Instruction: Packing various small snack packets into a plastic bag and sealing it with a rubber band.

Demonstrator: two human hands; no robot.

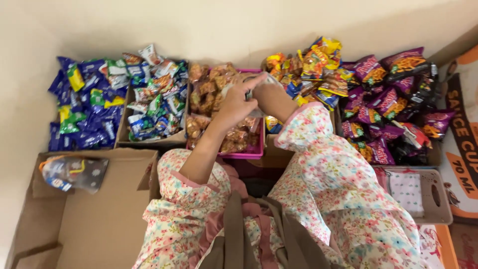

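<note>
Both hands (249,97) raised, perhaps pinching packet (259,82)

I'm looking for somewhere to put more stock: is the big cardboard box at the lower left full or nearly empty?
Nearly empty. The cardboard box shows bare brown bottom, with only one clear packet lying in its far corner.

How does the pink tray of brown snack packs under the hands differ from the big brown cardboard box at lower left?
The pink plastic tray is small, bright and packed full of clear packs of brown snacks; the large brown cardboard box is plain and holds only one clear packet. The tray sits beneath both hands; the box lies apart from them. Both are open-topped.
</note>
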